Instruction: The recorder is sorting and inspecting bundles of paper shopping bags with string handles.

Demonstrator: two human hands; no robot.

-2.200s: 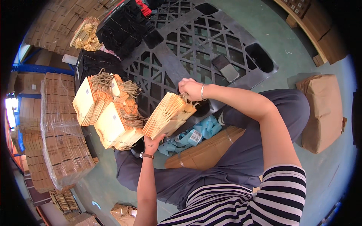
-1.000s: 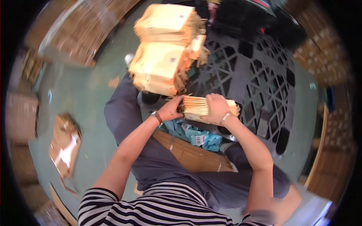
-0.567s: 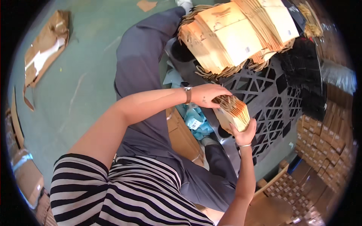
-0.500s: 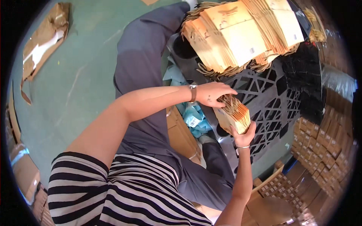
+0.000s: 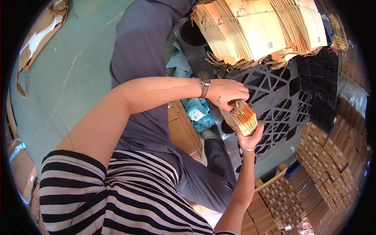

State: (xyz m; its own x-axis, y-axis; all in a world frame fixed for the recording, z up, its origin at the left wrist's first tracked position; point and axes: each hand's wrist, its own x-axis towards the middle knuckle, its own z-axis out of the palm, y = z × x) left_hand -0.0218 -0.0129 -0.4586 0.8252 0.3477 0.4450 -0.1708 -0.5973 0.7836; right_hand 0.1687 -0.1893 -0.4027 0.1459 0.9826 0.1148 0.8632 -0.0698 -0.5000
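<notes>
Smooth paper bags have rough cord handles; the pallet looks plastic, the trousers matt cloth.

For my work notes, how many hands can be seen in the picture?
2: the left hand at the rope handles of the held paper bags; the right hand at their other end.

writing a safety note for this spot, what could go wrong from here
The paper bags might fan out or slip if the right hand loosens its hold. Their cord handles, bunched by the left hand, could tangle. If dropped onto the black pallet, a bag might catch in its openings.
</notes>
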